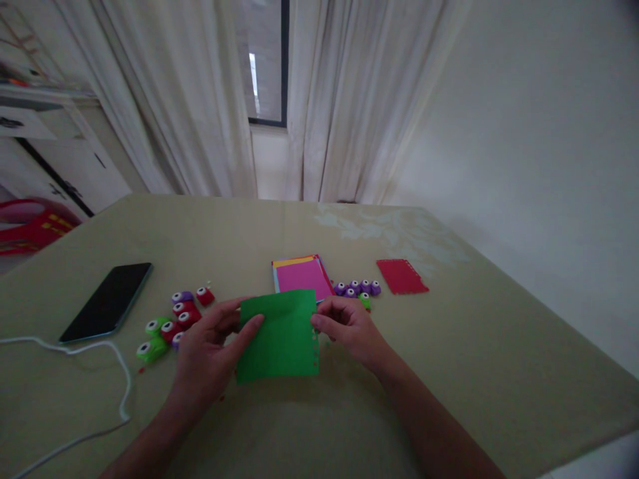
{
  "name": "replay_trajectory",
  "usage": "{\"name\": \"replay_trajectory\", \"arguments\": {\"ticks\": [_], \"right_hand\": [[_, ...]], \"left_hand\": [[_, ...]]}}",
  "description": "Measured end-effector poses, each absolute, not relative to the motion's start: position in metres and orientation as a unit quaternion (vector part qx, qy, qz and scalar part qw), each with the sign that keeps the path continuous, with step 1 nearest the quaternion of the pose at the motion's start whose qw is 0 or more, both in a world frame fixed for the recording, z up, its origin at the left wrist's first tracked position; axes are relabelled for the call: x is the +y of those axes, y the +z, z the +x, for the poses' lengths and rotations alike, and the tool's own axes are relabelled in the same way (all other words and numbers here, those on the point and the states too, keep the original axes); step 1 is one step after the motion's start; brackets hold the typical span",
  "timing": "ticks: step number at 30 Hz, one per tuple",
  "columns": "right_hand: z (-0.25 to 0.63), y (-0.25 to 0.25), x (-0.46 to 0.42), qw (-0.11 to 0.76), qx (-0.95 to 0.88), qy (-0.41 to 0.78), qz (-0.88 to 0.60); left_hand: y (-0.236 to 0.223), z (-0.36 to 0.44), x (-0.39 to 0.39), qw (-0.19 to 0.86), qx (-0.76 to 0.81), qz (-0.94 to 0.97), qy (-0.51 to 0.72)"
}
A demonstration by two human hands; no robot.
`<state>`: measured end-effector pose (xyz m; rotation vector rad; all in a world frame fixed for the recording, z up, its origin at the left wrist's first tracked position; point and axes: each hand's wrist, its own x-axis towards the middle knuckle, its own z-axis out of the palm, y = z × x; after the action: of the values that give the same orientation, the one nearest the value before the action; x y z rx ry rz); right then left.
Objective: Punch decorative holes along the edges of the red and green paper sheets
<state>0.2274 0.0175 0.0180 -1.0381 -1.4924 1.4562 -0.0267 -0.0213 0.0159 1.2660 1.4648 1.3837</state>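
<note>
A green sheet of paper is held up above the table, with a row of small holes down its right edge. My left hand grips its left side, thumb on the front and fingers behind. My right hand pinches the upper right edge beside the holes; whatever its curled fingers may hide cannot be seen. Behind the green sheet lies a stack of coloured paper, pink on top. Near my left hand sit several small red, purple and green pieces with eye-like white-and-black ends.
More purple eye-ended pieces stand beyond my right hand. A red sheet with holed edges lies farther right. On the left are a dark-screened tablet or phone and a white cable. Curtains and a wall border the table.
</note>
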Motion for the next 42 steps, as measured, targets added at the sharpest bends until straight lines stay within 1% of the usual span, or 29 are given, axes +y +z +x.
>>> {"name": "replay_trajectory", "arguments": {"ticks": [5,10,12,14,16,18,21,22,23,25,28,33,35,37,42], "right_hand": [[0.231,0.020,0.020,0.414,-0.620,0.511,-0.428],[0.231,0.023,0.017,0.351,-0.674,0.496,-0.421],[0.230,0.020,0.017,0.348,-0.676,0.490,-0.426],[0.230,0.017,0.018,0.351,-0.672,0.483,-0.438],[0.231,0.015,0.021,0.356,-0.667,0.476,-0.450],[0.234,0.014,0.023,0.368,-0.664,0.460,-0.461],[0.237,0.014,0.026,0.380,-0.669,0.427,-0.476],[0.238,0.014,0.027,0.380,-0.671,0.419,-0.479],[0.238,0.014,0.027,0.379,-0.675,0.413,-0.480],[0.237,0.012,0.027,0.371,-0.682,0.407,-0.481],[0.234,0.008,0.026,0.343,-0.699,0.406,-0.479],[0.228,0.002,0.023,0.307,-0.725,0.397,-0.472],[0.227,0.000,0.022,0.294,-0.737,0.384,-0.473],[0.225,-0.002,0.022,0.288,-0.746,0.366,-0.476],[0.222,-0.005,0.022,0.293,-0.760,0.331,-0.477]], "left_hand": [[0.009,-0.027,-0.021,0.387,0.548,0.573,0.471],[0.004,-0.021,-0.023,0.414,0.497,0.626,0.436],[0.005,-0.018,-0.023,0.412,0.495,0.630,0.434],[0.008,-0.021,-0.021,0.388,0.518,0.633,0.424],[0.013,-0.031,-0.016,0.342,0.556,0.643,0.400],[0.016,-0.047,-0.010,0.263,0.594,0.670,0.359],[0.012,-0.076,-0.003,0.074,0.638,0.718,0.269],[0.008,-0.084,-0.002,0.026,0.646,0.727,0.231],[0.005,-0.090,-0.001,-0.004,0.657,0.729,0.192],[0.000,-0.095,-0.001,-0.033,0.652,0.739,0.167],[-0.001,-0.090,-0.001,0.005,0.630,0.755,0.181],[0.003,-0.076,0.004,0.162,0.594,0.755,0.223],[0.001,-0.076,0.005,0.198,0.570,0.761,0.238],[-0.002,-0.080,0.005,0.205,0.558,0.765,0.248],[-0.001,-0.083,0.005,0.179,0.575,0.759,0.247]]}}
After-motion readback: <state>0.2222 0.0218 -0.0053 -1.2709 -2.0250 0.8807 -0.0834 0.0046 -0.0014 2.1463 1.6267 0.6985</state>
